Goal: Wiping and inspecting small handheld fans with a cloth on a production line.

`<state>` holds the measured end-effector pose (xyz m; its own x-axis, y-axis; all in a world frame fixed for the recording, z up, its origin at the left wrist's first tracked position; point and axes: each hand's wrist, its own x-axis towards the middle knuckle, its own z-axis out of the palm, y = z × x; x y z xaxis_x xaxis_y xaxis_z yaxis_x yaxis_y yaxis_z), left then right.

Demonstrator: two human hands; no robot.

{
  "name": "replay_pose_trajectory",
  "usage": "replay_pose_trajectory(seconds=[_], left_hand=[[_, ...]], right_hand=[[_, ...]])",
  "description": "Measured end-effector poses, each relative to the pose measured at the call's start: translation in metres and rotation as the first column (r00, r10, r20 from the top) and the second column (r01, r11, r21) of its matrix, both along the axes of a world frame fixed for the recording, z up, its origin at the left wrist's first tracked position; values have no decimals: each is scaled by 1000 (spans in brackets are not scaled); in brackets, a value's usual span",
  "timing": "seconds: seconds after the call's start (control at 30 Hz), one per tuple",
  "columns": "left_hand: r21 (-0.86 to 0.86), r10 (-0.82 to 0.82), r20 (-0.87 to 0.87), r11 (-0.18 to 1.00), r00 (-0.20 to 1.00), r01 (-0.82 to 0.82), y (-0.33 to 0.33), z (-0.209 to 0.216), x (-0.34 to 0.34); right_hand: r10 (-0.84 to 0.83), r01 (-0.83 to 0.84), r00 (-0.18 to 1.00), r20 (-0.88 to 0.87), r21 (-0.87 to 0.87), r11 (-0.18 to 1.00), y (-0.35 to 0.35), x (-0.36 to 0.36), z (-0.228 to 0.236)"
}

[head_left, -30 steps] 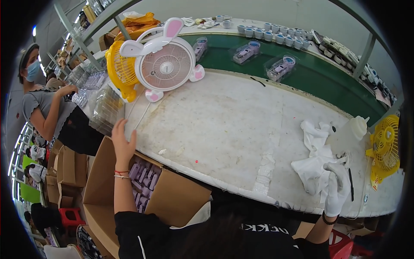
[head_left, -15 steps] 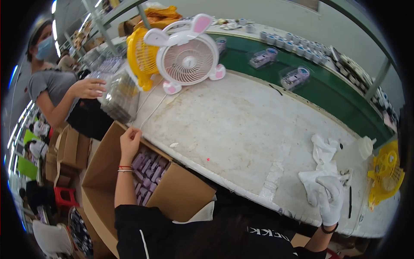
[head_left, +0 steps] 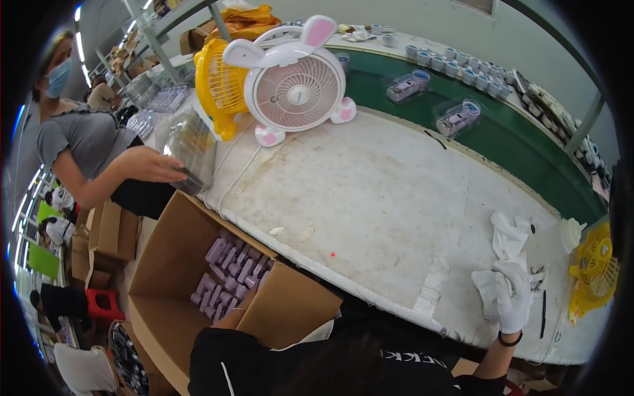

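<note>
My left hand [head_left: 249, 300] is inside the open cardboard box [head_left: 158, 274], at the near edge of a heap of small light-purple plastic parts [head_left: 231, 270]. The box's flap hides most of its fingers, so any grip on a part is hidden. Over at the right end of the table, my right hand [head_left: 514, 305] wears a white glove. Its fingers are drawn together against a crumpled white cloth [head_left: 487, 285], which they appear to pinch. More white cloth [head_left: 508, 241] lies just beyond.
A white rabbit-shaped fan [head_left: 297, 92] and a yellow fan [head_left: 221, 86] stand at the table's far left. Purple items sit in clear packs on the green belt [head_left: 502, 145]. A white bottle [head_left: 561, 237] and another yellow fan [head_left: 598, 267] stand right. A masked co-worker [head_left: 89, 142] is at left.
My left hand has gone from the box's far edge down into the purple parts. My right fingers have drawn closer together by the cloth. The co-worker's hand has moved nearer the box.
</note>
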<state>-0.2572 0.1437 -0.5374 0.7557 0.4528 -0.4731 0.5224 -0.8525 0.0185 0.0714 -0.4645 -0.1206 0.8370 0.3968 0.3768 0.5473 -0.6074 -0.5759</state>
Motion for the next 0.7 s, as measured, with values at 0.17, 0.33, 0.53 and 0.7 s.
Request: replay_pose_trajectory(seconds=[0.17, 0.33, 0.53, 0.7], left_hand=[[-100, -136, -162, 988, 977, 121, 28, -17, 13], [-205, -226, -312, 965, 923, 166, 43, -32, -21], [-298, -620, -464, 782, 632, 548, 11, 114, 118], [-404, 493, 45, 804, 869, -435, -6, 280, 114]], right_hand=[[-21, 20, 1000, 23, 14, 1000, 4, -2, 1], [0, -1, 1000, 17, 32, 1000, 1, 4, 1], [-68, 70, 994, 90, -21, 997, -7, 12, 10], [144, -137, 967, 209, -51, 989, -3, 54, 35]])
